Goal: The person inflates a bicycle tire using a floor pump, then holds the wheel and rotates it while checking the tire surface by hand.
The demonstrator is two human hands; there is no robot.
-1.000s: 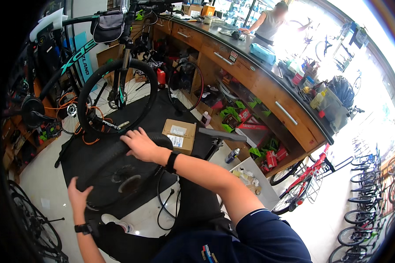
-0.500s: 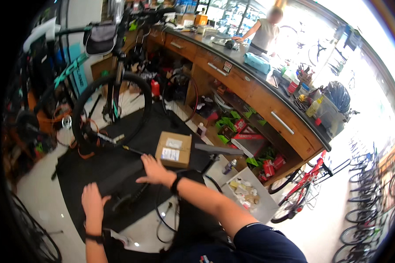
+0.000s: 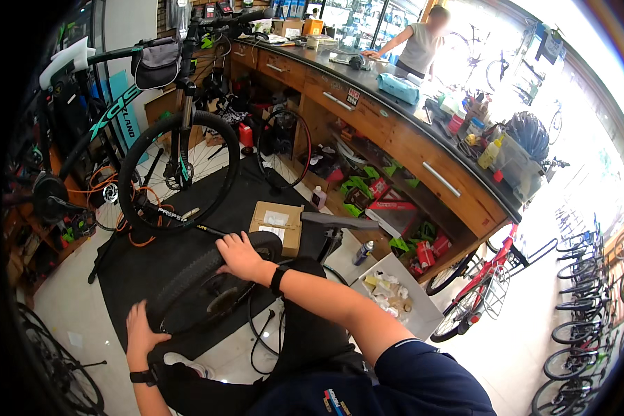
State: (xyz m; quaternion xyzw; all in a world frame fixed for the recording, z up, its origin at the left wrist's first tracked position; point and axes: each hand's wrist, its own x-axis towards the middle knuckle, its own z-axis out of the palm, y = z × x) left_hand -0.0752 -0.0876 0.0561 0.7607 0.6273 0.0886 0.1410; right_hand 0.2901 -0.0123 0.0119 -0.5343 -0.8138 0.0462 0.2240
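A bicycle wheel (image 3: 180,288) with a black knobby tyre is tilted between my hands, low over the black mat. My left hand (image 3: 142,331) is at the tyre's near left end, thumb on one side and fingers on the other. Over the tyre's upper right part, my right hand (image 3: 241,260) has its fingers across the tread and its thumb toward the spokes. A disc rotor (image 3: 223,299) shows at the hub. Just beyond my right hand is a cardboard box (image 3: 279,225).
A mountain bike (image 3: 180,139) stands at the left beyond the black mat (image 3: 187,239). A saddle (image 3: 340,220), a spray can (image 3: 362,252) and a bin of scraps (image 3: 395,305) are to the right. Behind a long wooden counter (image 3: 388,132) stands a person (image 3: 419,45).
The wheel, dark and blurred before, has come up between my hands with its tyre plainly visible. My right hand has moved slightly up and closed over the tyre. My left hand sits slightly lower.
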